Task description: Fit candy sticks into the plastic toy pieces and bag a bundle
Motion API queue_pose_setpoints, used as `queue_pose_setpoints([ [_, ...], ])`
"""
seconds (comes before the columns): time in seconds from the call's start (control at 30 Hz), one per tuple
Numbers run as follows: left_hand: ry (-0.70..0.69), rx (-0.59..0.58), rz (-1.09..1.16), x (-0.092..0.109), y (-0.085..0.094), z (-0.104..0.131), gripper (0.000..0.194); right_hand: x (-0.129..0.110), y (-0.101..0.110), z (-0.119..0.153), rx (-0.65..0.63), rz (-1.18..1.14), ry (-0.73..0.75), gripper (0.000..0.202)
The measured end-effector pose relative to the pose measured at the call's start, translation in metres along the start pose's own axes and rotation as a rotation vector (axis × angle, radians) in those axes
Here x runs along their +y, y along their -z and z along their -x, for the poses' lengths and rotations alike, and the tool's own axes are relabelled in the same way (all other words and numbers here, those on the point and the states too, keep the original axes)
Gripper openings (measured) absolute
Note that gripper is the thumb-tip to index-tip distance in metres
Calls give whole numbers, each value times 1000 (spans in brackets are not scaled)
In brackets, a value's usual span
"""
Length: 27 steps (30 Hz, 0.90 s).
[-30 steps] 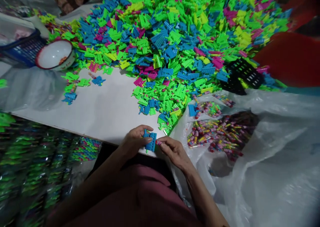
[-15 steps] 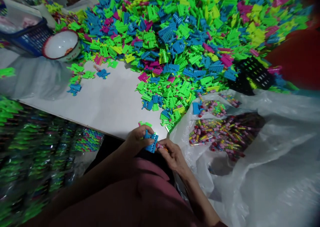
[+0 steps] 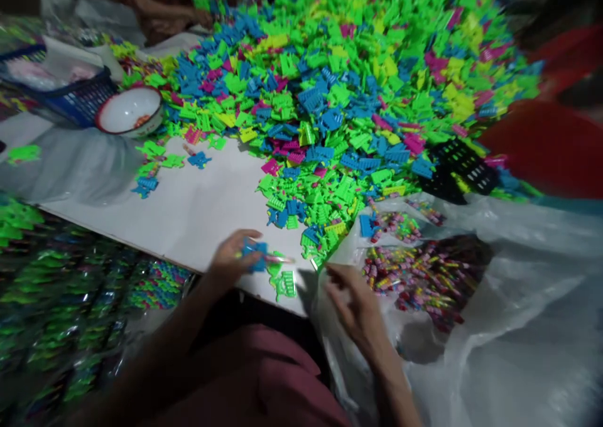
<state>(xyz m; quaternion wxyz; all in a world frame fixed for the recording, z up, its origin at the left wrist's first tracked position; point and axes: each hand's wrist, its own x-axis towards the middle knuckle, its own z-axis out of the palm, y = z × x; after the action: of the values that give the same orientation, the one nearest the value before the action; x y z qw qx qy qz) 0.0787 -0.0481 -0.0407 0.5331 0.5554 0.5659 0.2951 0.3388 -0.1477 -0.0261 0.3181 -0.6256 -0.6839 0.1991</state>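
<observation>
My left hand (image 3: 232, 261) pinches a blue plastic piece (image 3: 255, 256) over the table's front edge. A thin, pale stick-like part (image 3: 281, 259) juts from that piece toward the right; blur hides its detail. Just beside and below it, a green toothed plastic piece (image 3: 286, 284) lies on the white tabletop (image 3: 202, 201). To the right, my right hand (image 3: 357, 306) holds nothing I can see, its fingers curved and apart. It hovers by the near side of a clear plastic bag (image 3: 452, 345) containing many small patterned sticks (image 3: 424, 270).
A large heap of green, blue, yellow and pink plastic pieces (image 3: 330, 94) covers the back. At left stand a red-rimmed white bowl (image 3: 129, 107) and a blue basket (image 3: 85, 100). A black slotted tray (image 3: 464, 166) lies at right. Another person's arm (image 3: 160, 6) reaches in at the far left.
My hands have separated. The left moved left with the blue piece, which has the stick-like part projecting from it; the right let go and moved right toward the bag. The view has shifted.
</observation>
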Motion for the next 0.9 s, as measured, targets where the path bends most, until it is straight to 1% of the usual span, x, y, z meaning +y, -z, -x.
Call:
queue_pose_setpoints([
  [0.03,-21,132,-54,2,19,-12,41,12,13,0,88,70,-63,27],
  [0.07,-70,296,-143,6,37,-24,42,25,23,0,130,143,-137,28],
  [0.1,-126,433,-264,10,51,-36,42,37,29,0,127,209,-206,29],
  [0.13,-185,532,-386,14,58,-47,42,49,31,-1,95,265,-258,29],
  [0.17,-237,564,-501,19,59,-58,42,59,29,-3,58,316,-293,29],
  [0.2,-277,529,-596,24,52,-67,42,66,23,-6,34,365,-312,29],
  [0.23,-307,438,-667,29,38,-75,43,71,14,-10,27,417,-324,29],
  [0.3,-321,191,-756,37,1,-89,43,75,-2,-17,42,522,-345,31],
  [0.33,-305,89,-784,40,-18,-95,43,75,-8,-20,45,563,-360,33],
  [0.37,-266,23,-795,41,-35,-101,44,75,-11,-21,37,584,-374,33],
  [0.4,-227,-18,-792,42,-49,-107,44,76,-10,-21,19,577,-381,33],
  [0.43,-190,-34,-776,42,-57,-113,45,76,-7,-20,-1,542,-386,32],
  [0.47,-162,-34,-752,41,-62,-119,46,77,-1,-19,-15,482,-393,31],
  [0.53,-144,-20,-698,39,-59,-131,52,76,15,-15,15,329,-428,27],
  [0.6,-143,3,-661,37,-48,-138,61,67,29,-14,110,166,-476,29],
  [0.63,-135,24,-594,36,-43,-138,65,59,33,-15,162,79,-485,32],
  [0.67,-117,44,-478,35,-38,-135,69,48,34,-18,205,-14,-476,35],
  [0.7,-84,50,-317,34,-34,-130,70,34,32,-22,236,-109,-449,37],
  [0.73,-34,36,-127,33,-32,-121,71,20,26,-28,242,-202,-408,38],
  [0.8,89,-49,241,28,-31,-96,70,-9,6,-41,212,-339,-312,36],
  [0.87,183,-144,465,22,-32,-68,66,-30,-20,-55,114,-406,-232,29],
  [0.9,192,-160,527,20,-32,-56,64,-37,-34,-60,50,-420,-202,26],
])
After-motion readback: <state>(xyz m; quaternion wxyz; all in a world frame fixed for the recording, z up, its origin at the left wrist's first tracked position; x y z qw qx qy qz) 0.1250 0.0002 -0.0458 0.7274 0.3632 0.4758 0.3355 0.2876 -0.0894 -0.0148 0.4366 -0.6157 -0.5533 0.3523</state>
